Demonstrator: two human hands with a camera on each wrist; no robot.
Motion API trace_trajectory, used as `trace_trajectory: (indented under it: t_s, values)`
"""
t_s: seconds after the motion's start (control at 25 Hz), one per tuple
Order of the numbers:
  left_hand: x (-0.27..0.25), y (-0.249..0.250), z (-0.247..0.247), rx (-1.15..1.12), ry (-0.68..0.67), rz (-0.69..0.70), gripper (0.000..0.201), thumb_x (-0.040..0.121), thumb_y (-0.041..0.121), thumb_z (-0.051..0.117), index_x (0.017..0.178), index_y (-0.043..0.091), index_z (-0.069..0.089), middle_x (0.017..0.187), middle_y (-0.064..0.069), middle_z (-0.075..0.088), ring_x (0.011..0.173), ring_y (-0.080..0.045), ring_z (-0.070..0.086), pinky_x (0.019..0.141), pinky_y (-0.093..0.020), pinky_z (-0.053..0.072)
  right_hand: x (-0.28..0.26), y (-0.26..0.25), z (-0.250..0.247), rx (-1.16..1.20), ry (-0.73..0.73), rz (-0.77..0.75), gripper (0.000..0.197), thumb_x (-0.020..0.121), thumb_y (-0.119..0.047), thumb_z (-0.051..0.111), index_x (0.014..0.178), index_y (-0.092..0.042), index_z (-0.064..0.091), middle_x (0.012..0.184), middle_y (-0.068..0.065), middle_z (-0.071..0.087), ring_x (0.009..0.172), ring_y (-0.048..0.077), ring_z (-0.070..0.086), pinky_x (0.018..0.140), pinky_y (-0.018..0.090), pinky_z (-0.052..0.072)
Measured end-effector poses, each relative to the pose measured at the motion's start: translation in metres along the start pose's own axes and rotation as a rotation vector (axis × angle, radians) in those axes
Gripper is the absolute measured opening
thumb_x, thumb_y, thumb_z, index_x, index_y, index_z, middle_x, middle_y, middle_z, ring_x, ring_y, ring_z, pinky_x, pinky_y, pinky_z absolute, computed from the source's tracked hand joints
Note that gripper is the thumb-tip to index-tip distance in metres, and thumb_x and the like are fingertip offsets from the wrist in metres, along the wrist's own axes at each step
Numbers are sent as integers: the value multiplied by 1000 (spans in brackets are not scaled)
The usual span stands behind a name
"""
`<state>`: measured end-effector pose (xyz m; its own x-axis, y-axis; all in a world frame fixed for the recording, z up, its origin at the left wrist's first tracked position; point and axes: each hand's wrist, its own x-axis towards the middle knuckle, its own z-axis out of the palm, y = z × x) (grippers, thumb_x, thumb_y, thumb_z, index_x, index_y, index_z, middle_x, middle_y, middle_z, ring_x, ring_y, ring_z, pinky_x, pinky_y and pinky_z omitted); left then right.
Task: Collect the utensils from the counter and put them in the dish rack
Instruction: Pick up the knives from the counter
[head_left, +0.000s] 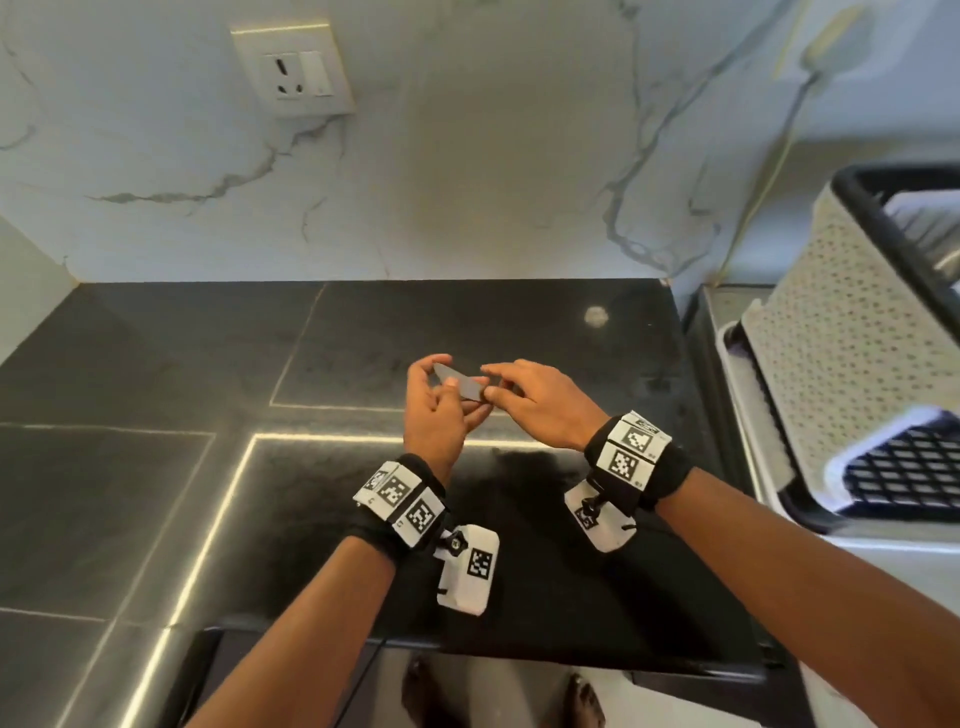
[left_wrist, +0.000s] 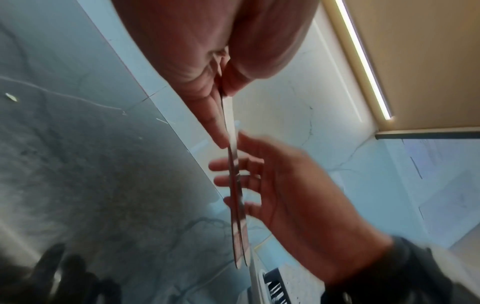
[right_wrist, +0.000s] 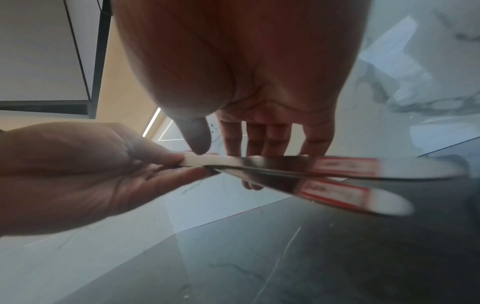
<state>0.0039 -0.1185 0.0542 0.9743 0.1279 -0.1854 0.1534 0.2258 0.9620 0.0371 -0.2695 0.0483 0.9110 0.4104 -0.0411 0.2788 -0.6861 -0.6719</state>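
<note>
The left hand (head_left: 434, 415) thinly pinches two steel utensils (head_left: 462, 387), the right hand (head_left: 540, 405) merely touching them with straight fingers, so a fumbled handover could drop them onto the counter (head_left: 156, 493).

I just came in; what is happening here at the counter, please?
A person stands at a black counter. The left hand pinches two metal utensils by one end, above the counter. The right hand touches them with straight fingers, perhaps to line them up. The dish rack stands to the right; the utensils are not in it yet.
</note>
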Motion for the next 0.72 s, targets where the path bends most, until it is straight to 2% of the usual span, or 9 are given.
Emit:
trace_trajectory:
  t_s: [0.08,0.16,0.24,0.4,0.52,0.6,0.72]
  values:
    - [-4,0,12,-16,32,-2,18,104,12,33,119,16,42,105,-21,69,91,-27,73,74,-31,61,-22,22,-16,7,-27,1,42,102,-38,45,139,-20,53,107,-4,63,96,12,58,87,31,49]
    - [-6,3,18,-50,66,-16,14,105,15,32,114,16,42,106,-23,69,93,-31,72,76,-34,61,-39,38,-26,62,-54,-11,38,102,-37,46,136,-23,56,96,-16,62,86,5,59,80,26,48]
    - [-8,6,28,-81,84,-39,13,105,20,32,110,14,43,104,-25,70,91,-32,73,77,-36,61,-52,49,-35,96,-23,-34,33,102,-35,48,131,-24,60,89,-20,61,80,1,60,75,21,46]
    - [-6,20,52,-174,45,-76,16,105,19,31,108,11,44,101,-25,69,86,-30,73,78,-39,61,-65,49,-59,51,145,-73,24,99,-26,53,119,-21,67,86,-9,67,75,8,62,72,27,51]
    - [2,35,70,-212,-16,-90,16,104,19,33,105,12,48,99,-21,68,86,-30,72,76,-38,61,-70,32,-95,-78,268,-57,22,98,-28,53,112,-22,69,85,-12,64,75,9,60,72,30,50]
    - [8,43,86,-165,-88,-67,17,104,22,36,103,13,51,95,-17,70,84,-30,72,73,-38,61,-78,18,-128,-229,327,-40,22,98,-30,50,109,-23,68,85,-12,62,78,10,58,74,35,51]
    - [12,50,118,-71,-202,-22,16,102,27,42,99,18,54,85,-10,72,73,-23,71,62,-31,56,-99,3,-184,-446,372,44,25,98,-35,46,108,-27,67,97,-7,69,89,17,63,80,41,53]
